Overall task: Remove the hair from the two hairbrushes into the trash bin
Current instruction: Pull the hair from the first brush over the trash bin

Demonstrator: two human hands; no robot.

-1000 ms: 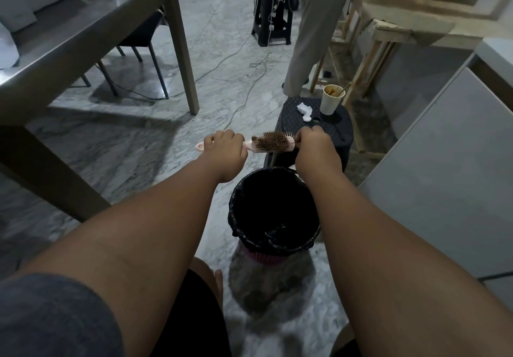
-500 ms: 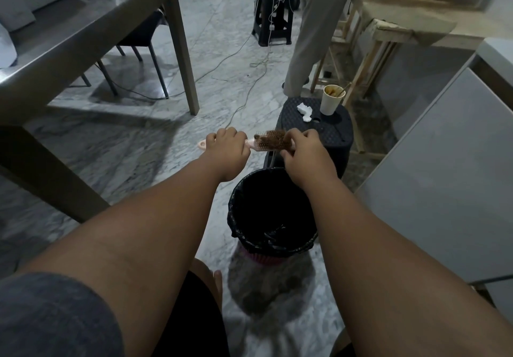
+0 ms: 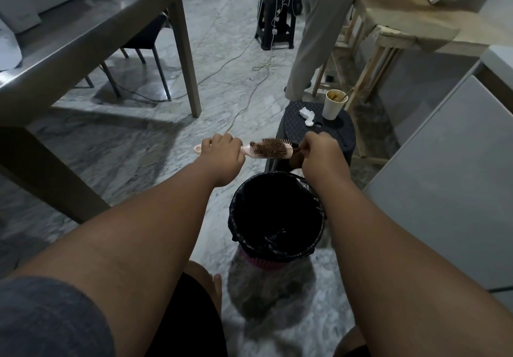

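The hairbrush (image 3: pixel 270 149), a light, stiff pink plastic thing, is held level above and just beyond the far rim of the black-lined trash bin (image 3: pixel 277 248). Its bristle bed is matted with a soft brown tangle of hair (image 3: pixel 268 148), which should lift off in a clump if pinched low at one end and peeled along. The left hand (image 3: pixel 222 152) is clamped round the handle; the right hand (image 3: pixel 319 154) is pinched shut at the brush's right tip, apparently on a tuft of hair. Half a second earlier that hand sat over the bristles; it has since drawn rightward, uncovering the mat.
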